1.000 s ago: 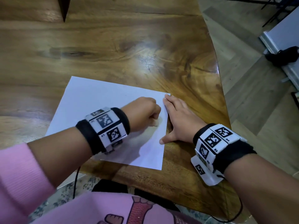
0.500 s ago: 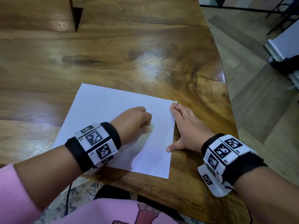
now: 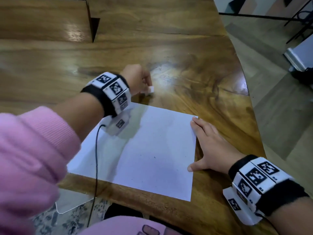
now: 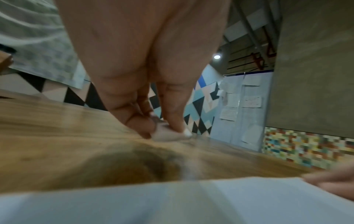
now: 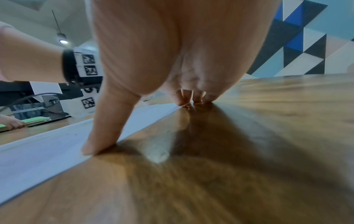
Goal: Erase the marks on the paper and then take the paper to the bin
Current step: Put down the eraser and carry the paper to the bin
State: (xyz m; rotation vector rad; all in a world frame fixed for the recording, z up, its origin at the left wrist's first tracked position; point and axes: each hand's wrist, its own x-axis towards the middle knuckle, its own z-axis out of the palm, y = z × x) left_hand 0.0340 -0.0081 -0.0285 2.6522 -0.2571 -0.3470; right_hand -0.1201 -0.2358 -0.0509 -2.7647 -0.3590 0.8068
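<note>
A white sheet of paper point(image 3: 152, 150) lies flat near the front edge of the wooden table point(image 3: 194, 56), with only a few tiny dark specks on it. My left hand point(image 3: 138, 78) is past the paper's far edge and pinches a small white eraser point(image 3: 149, 89) down against the bare wood; the left wrist view shows the eraser point(image 4: 166, 134) between thumb and fingers. My right hand point(image 3: 211, 146) lies flat, fingers straight, on the table along the paper's right edge, thumb tip point(image 5: 91, 145) touching the paper point(image 5: 38, 154).
The table's curved right edge point(image 3: 249, 102) drops to a tiled floor. A dark object point(image 3: 304, 78) lies on the floor at the right. A black cable point(image 3: 96, 158) hangs from my left wrist over the paper. In the right wrist view, green folders point(image 5: 34, 121) lie far left.
My left hand has lifted off the paper's middle and moved forward beyond its far edge, carrying the eraser onto the bare wood. The right hand has stayed at the paper's right edge.
</note>
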